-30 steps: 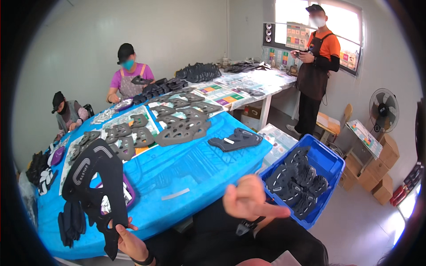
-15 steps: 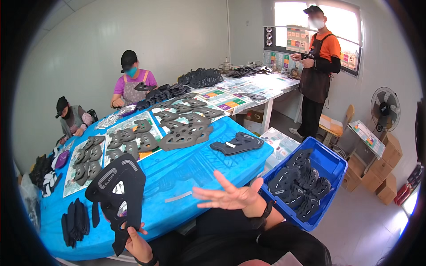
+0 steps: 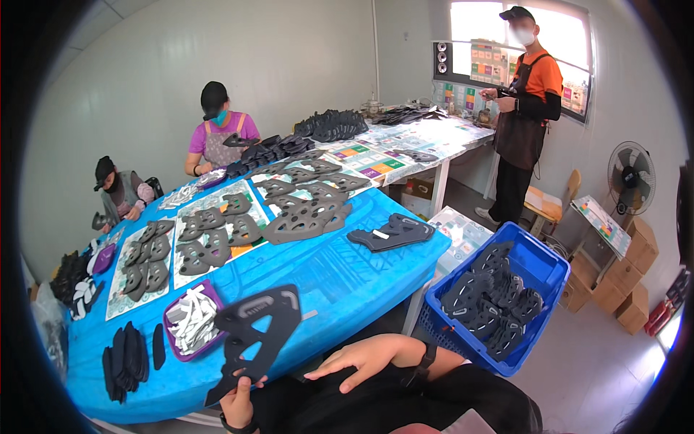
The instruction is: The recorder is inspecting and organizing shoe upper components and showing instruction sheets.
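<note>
My left hand (image 3: pixel 242 406), at the table's front edge, grips the narrow lower end of a flat dark panel (image 3: pixel 287 312) with triangular cut-outs. Tilted to the right, the panel partly overlaps the view of a purple tray of white strips (image 3: pixel 194 318). To its right, my right hand (image 3: pixel 361 360) hovers over my lap, palm down and fingers stretched out, holding nothing. Further back on the blue table cover (image 3: pixel 325 282) lies another dark panel (image 3: pixel 394 235) with a small white strip on it.
A blue crate (image 3: pixel 442 329) of dark shaped pieces stands right of the table. Rows of grey cut-out pieces (image 3: pixel 210 235) lie on sheets; narrow black pieces (image 3: pixel 124 365) are piled front left. Two people sit across the table; another person (image 3: pixel 531 108) stands far right near a fan (image 3: pixel 631 177).
My left hand has brought the panel right and lower, uncovering the purple tray. My right hand has turned from raised, spread fingers to palm down and dropped lower. The view has shifted slightly.
</note>
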### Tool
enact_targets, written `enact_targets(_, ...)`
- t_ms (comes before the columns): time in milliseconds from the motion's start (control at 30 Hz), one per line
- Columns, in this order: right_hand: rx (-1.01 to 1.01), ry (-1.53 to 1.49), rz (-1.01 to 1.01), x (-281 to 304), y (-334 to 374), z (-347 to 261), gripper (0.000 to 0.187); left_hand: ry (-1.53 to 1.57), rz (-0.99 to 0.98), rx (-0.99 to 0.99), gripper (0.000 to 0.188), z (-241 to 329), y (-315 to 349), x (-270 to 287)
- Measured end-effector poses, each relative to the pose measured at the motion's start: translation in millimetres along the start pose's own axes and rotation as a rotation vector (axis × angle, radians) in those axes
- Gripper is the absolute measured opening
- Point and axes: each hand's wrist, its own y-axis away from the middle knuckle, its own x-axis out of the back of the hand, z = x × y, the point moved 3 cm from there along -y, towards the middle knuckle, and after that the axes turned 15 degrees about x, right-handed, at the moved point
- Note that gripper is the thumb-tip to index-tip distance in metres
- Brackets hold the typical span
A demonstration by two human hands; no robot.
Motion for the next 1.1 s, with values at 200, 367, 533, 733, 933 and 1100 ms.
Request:
enact_targets(200,0.471,0.113,0.518,33,-26,-95,0.091,-0.07,-0.173,0.051,0.03,11,3,-18)
enact_targets(367,0.274,0.552,-0.209,48,-44,-155,0.045,-0.007,-0.045,-0.02,0.028,25,9,-21)
enact_targets(533,0.734,0.141,0.088,33,12,-150,0.039,-0.018,-0.1,-0.02,0.029,0,1,1)
enact_targets(733,0.688,0.637,1.013,54,10,-168,0.057,0.081,-0.054,0.042,0.028,13,3,-12)
enact_targets(933,0.371,0.684,1.037,73,-2,-123,0.042,-0.096,-0.053,-0.072,0.025,23,3,-13)
enact_targets(1100,0.176,1.858,1.036,28,-10,-143,0.065,0.014,-0.029,-0.039,0.026,31,1,-26)
